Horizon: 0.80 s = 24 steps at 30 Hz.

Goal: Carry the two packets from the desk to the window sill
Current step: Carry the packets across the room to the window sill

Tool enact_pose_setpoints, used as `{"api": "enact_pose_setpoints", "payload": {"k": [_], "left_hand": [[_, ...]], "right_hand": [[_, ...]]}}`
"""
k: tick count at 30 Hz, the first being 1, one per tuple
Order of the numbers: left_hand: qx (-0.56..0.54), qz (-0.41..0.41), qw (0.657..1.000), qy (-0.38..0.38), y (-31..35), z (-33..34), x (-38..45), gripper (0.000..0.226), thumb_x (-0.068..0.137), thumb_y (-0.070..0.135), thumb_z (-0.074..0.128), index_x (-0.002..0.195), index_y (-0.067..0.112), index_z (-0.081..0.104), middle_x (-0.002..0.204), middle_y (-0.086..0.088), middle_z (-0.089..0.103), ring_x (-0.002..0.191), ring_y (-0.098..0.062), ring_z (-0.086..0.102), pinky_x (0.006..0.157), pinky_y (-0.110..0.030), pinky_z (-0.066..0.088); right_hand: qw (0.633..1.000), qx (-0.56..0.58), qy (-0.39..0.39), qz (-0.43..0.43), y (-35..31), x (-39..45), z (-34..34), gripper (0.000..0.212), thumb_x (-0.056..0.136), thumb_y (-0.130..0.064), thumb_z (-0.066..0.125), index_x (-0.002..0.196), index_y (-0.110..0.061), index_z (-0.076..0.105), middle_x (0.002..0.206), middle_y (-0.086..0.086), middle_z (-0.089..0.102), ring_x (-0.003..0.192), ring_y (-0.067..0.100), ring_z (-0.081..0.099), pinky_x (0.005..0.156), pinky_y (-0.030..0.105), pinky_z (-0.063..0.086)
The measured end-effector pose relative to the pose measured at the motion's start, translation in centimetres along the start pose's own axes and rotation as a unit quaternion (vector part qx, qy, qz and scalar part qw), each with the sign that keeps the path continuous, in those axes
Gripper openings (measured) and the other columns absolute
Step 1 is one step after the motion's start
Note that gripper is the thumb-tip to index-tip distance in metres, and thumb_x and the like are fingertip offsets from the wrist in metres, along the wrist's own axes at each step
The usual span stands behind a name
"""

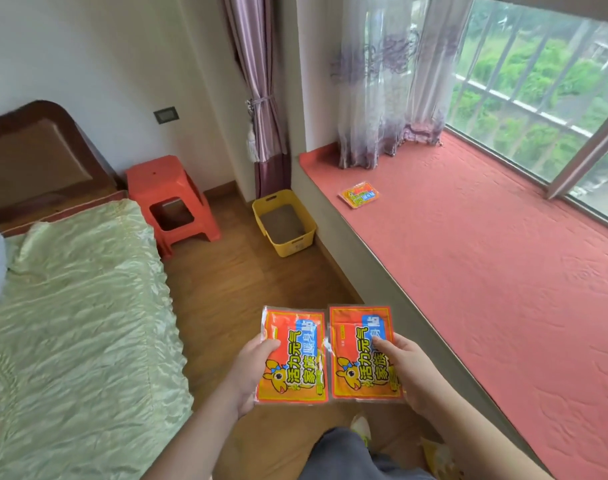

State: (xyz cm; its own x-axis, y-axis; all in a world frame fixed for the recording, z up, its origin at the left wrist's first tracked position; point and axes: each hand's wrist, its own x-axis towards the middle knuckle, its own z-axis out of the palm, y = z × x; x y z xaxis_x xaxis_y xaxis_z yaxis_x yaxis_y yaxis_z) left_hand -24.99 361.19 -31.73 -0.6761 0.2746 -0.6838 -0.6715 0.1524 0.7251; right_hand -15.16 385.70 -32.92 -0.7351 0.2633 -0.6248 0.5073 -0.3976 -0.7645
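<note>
Two flat orange packets with blue and yellow print are held side by side over the wooden floor. My left hand [252,372] grips the left packet [292,355] by its left edge. My right hand [404,370] grips the right packet [363,355] by its right edge, thumb on its face. The window sill [486,258], covered in a red quilted mat, runs along the right, just beyond my right hand. A third packet of the same kind [359,195] lies on the sill's far end.
A bed with a green cover [74,323] fills the left side. An orange plastic stool [172,199] and a yellow bin [283,221] stand on the floor ahead. Curtains [382,98] hang at the sill's far end, window glass along its right.
</note>
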Motion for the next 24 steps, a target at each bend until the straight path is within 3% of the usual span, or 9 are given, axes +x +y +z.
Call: {"api": "enact_pose_setpoints", "payload": {"k": [7,13,24], "left_hand": [[-0.024,-0.003,0.999,0.041,5.5,0.5,5.0,0.023,0.099,0.022,0.049,0.098,0.017,0.071,0.078,-0.014,0.079,0.067,-0.029,0.077,0.054,-0.038,0.060],[-0.038,-0.012,0.998,0.046,9.6,0.2,9.3,0.028,0.098,0.020,0.050,0.088,0.019,0.076,0.079,-0.014,0.080,0.066,-0.029,0.077,0.052,-0.037,0.059],[-0.007,-0.003,1.000,0.011,20.5,-4.7,21.4,0.021,0.099,0.024,0.049,0.104,0.018,0.069,0.083,-0.013,0.080,0.072,-0.028,0.077,0.060,-0.040,0.062]], "right_hand": [[0.999,-0.029,-0.039,0.004,-7.0,6.9,0.4,0.016,0.097,-0.023,0.060,0.108,-0.015,0.068,0.091,0.012,0.081,0.080,0.030,0.078,0.065,0.040,0.063],[0.999,-0.032,-0.042,0.015,-10.1,11.5,2.3,0.016,0.097,-0.023,0.059,0.108,-0.014,0.068,0.090,0.011,0.081,0.079,0.030,0.079,0.057,0.036,0.062],[0.999,-0.038,-0.002,0.005,-18.1,22.8,9.6,0.012,0.097,-0.025,0.059,0.104,-0.019,0.066,0.085,0.008,0.082,0.076,0.030,0.079,0.053,0.034,0.062]]}}
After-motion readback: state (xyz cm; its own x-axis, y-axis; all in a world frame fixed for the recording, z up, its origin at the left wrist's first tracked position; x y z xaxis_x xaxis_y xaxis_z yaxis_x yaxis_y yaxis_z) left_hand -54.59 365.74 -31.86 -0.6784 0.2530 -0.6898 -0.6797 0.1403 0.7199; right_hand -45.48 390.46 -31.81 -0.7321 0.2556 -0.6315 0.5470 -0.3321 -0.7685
